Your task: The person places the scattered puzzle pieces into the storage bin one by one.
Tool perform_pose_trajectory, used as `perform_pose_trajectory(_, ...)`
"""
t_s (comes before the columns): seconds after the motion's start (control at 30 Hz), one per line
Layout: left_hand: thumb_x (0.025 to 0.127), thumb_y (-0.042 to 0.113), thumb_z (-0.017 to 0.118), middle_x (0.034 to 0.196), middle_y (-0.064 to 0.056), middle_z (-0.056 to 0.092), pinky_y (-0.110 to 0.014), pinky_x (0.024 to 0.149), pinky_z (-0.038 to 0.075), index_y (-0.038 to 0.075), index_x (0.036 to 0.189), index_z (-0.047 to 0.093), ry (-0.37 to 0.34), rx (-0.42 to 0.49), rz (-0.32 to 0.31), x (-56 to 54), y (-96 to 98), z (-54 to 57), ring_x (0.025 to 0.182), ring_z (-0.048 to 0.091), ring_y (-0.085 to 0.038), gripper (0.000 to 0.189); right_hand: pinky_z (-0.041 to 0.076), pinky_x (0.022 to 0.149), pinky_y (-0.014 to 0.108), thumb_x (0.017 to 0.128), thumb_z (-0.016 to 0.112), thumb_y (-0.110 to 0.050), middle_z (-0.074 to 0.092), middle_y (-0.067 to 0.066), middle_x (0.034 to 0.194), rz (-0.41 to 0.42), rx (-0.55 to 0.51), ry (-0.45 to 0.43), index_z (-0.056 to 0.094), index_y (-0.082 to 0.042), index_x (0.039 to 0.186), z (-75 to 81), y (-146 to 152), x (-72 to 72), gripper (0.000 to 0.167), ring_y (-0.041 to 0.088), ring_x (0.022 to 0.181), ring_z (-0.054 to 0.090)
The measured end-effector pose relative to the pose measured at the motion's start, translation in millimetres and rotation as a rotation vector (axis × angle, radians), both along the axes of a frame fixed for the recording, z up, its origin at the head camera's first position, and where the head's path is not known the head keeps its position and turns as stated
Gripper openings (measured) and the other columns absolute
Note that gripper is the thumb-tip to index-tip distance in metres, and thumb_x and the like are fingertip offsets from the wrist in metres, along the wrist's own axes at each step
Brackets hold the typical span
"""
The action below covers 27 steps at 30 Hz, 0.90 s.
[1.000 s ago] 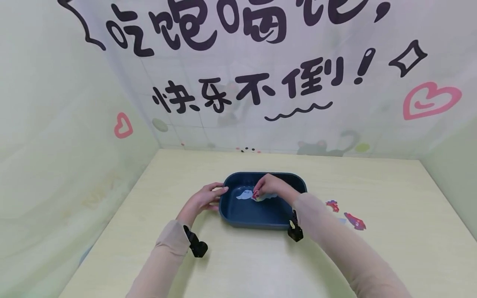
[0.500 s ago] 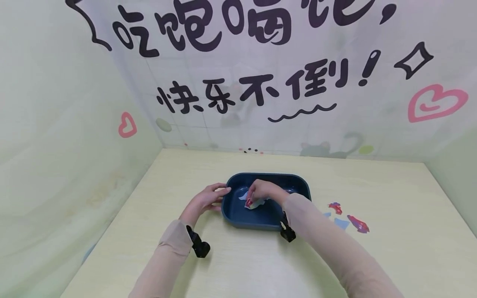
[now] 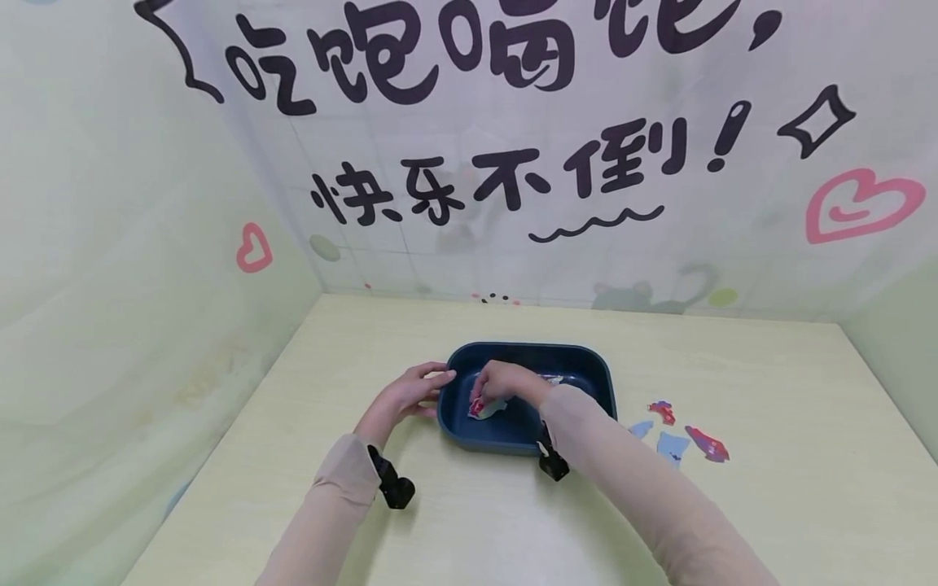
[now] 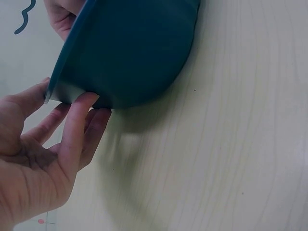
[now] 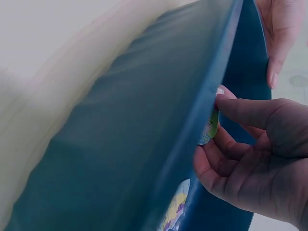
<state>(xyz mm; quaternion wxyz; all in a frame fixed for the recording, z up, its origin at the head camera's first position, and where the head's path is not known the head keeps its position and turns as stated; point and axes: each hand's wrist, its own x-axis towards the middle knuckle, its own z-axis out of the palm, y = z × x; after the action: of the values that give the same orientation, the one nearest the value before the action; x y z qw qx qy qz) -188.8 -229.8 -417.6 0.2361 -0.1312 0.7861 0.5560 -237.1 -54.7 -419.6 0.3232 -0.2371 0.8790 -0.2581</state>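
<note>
A dark blue box [image 3: 528, 444] with rounded corners stands on the table. My left hand [image 3: 410, 391] rests its fingertips against the box's left end; in the left wrist view the fingers touch its outer wall, one tip at the rim. My right hand [image 3: 506, 382] reaches inside and pinches a flat, irregular puzzle piece [image 5: 209, 127] printed in pink, red and green, low in the left half. Another printed piece [image 5: 174, 207] lies in the box in the right wrist view. The hand and forearm hide part of the box floor.
Right of the box lie several flat printed pieces: a small red one [image 3: 663, 412], a long red-purple one [image 3: 707, 443], and light blue ones, the larger [image 3: 672, 447] nearer me. Behind the table [image 3: 762, 366] hangs a printed cloth [image 3: 469, 268].
My right hand has moved left and slightly nearer inside the box with the pinched puzzle piece. The left hand stays at the box's end. More of the light blue pieces on the table shows now.
</note>
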Motion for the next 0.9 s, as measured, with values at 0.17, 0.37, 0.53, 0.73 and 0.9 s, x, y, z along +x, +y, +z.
perform_pose_trajectory(0.17, 0.092, 0.037, 0.052, 0.128, -0.017, 0.053, -0.025, 0.061, 0.052, 0.015, 0.136, 0.039, -0.003, -0.003, -0.002, -0.9, 0.4, -1.2, 0.106, 0.057, -0.022, 0.051, 0.043, 0.059, 0.025, 0.085, 0.061, -0.012, 0.063, -0.001, 0.085, 0.018, -0.036, -0.029, 0.073, -0.018, 0.089, -10.9, -3.5, -6.7, 0.014, 0.014, 0.068, 0.051)
perform_pose_trajectory(0.37, 0.092, 0.037, 0.052, 0.129, -0.017, 0.052, -0.024, 0.061, 0.052, 0.015, 0.136, 0.038, -0.005, -0.006, -0.001, -1.2, -0.5, -1.0, 0.109, 0.056, -0.024, 0.052, 0.049, 0.068, 0.029, 0.087, 0.059, -0.010, 0.067, 0.003, 0.097, -0.053, -0.038, -0.016, 0.071, -0.013, 0.099, 4.0, -2.9, 5.7, 0.017, 0.015, 0.079, 0.055)
perform_pose_trajectory(0.53, 0.091, 0.037, 0.053, 0.128, -0.017, 0.052, -0.024, 0.060, 0.051, 0.015, 0.136, 0.039, -0.002, 0.001, 0.004, -0.9, -1.0, -1.5, 0.107, 0.057, -0.023, 0.052, 0.050, 0.070, 0.028, 0.089, 0.059, -0.014, 0.067, 0.005, 0.100, -0.088, -0.076, 0.041, 0.070, -0.009, 0.103, 19.3, 6.6, 16.0, 0.019, 0.014, 0.079, 0.055)
perform_pose_trajectory(0.73, 0.092, 0.037, 0.052, 0.127, -0.017, 0.052, -0.024, 0.060, 0.051, 0.014, 0.136, 0.039, 0.002, 0.002, 0.003, -0.6, 0.1, -2.7, 0.105, 0.057, -0.022, 0.052, 0.050, 0.075, 0.029, 0.090, 0.057, -0.018, 0.065, 0.007, 0.101, -0.141, -0.108, -0.015, 0.067, -0.008, 0.106, 19.3, 22.3, 14.1, 0.022, 0.017, 0.081, 0.055)
perform_pose_trajectory(0.9, 0.092, 0.037, 0.052, 0.127, -0.016, 0.052, -0.024, 0.059, 0.051, 0.015, 0.136, 0.040, 0.001, -0.006, 0.015, -0.6, 0.6, -2.2, 0.104, 0.057, -0.021, 0.051, 0.049, 0.073, 0.028, 0.091, 0.055, -0.017, 0.064, 0.010, 0.100, -0.181, -0.123, -0.046, 0.064, -0.005, 0.109, 24.5, 39.5, 10.5, 0.024, 0.017, 0.080, 0.054)
